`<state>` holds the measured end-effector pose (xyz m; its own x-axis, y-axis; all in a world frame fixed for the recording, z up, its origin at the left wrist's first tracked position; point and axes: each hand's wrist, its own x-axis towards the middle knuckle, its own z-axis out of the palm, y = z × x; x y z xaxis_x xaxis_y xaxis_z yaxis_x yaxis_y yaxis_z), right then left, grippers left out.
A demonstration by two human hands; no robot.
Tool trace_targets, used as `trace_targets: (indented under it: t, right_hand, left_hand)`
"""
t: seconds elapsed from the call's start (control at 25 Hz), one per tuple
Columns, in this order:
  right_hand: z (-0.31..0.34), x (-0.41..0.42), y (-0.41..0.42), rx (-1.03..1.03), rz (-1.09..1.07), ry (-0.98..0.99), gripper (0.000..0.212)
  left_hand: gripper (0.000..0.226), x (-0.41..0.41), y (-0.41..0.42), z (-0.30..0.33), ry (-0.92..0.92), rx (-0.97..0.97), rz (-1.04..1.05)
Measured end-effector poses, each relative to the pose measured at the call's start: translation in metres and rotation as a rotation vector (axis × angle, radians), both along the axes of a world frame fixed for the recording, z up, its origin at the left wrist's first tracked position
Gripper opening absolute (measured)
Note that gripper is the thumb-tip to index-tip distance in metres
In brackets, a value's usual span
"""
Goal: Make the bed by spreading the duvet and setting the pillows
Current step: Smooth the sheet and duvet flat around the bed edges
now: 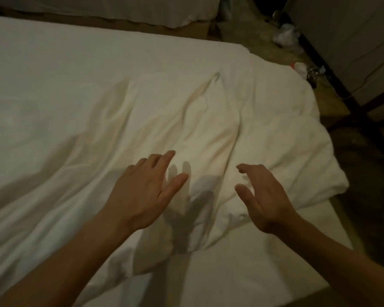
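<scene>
From the head view, a white duvet (186,120) lies rumpled across the bed (242,269), filling the left and middle of the frame, with deep folds running from the centre toward the lower left and a bunched corner at the right edge. Bare sheet shows at the lower right. The left hand (142,196) reaches in from the lower left, its grip spread, fingers straight, above the duvet at lower centre, holding nothing; its shadow falls on the cloth just beside it. The right hand (262,196) comes in from the lower right, fingers loosely spread and slightly bent, also holding nothing. A second bed (120,12) sits along the top. Litter (286,36) lies on the dark floor (353,162) at upper right.
</scene>
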<state>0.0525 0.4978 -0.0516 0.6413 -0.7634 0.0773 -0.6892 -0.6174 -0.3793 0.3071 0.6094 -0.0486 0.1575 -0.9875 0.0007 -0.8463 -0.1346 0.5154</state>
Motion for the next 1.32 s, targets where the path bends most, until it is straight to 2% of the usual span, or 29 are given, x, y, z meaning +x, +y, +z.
trace_targets:
  t: [0.28,0.44,0.56,0.68,0.76,0.88,0.96,1.12,1.2,1.32]
  right_hand:
    - [-0.016,-0.076,-0.076,-0.057,-0.011,-0.025,0.074]
    - [-0.026,-0.131,-0.13,-0.095,-0.074,-0.127,0.075]
    - [-0.059,-0.194,-0.166,-0.165,-0.078,-0.208,0.067]
    - [-0.103,-0.242,-0.203,-0.144,-0.009,-0.167,0.068]
    - [-0.134,-0.26,-0.221,-0.173,0.062,-0.16,0.074]
    - [-0.175,-0.254,-0.241,-0.206,0.182,-0.219,0.076]
    - [-0.189,-0.242,-0.255,-0.157,0.173,-0.296,0.071]
    - [-0.175,-0.252,-0.265,-0.059,0.198,-0.388,0.072]
    - [-0.142,-0.274,-0.272,-0.012,0.25,-0.442,0.065]
    - [-0.069,-0.319,-0.278,-0.072,0.294,-0.509,0.056]
  left_hand:
    - [0.081,-0.106,-0.08,-0.002,0.062,-0.043,0.0]
    - [0.071,-0.164,-0.12,-0.019,0.03,-0.084,0.029]
    - [0.063,-0.233,-0.149,-0.042,0.033,-0.145,0.124]
    - [0.064,-0.305,-0.187,-0.077,-0.044,-0.162,0.216]
    - [0.068,-0.336,-0.206,-0.109,-0.154,-0.125,0.19]
    - [0.072,-0.349,-0.231,-0.159,-0.295,-0.108,0.216]
    - [0.064,-0.345,-0.246,-0.179,-0.268,-0.165,0.265]
    - [0.052,-0.354,-0.248,-0.161,-0.224,-0.268,0.325]
    - [0.051,-0.377,-0.243,-0.131,-0.207,-0.348,0.297]
    - [0.047,-0.42,-0.246,-0.069,-0.128,-0.479,0.221]
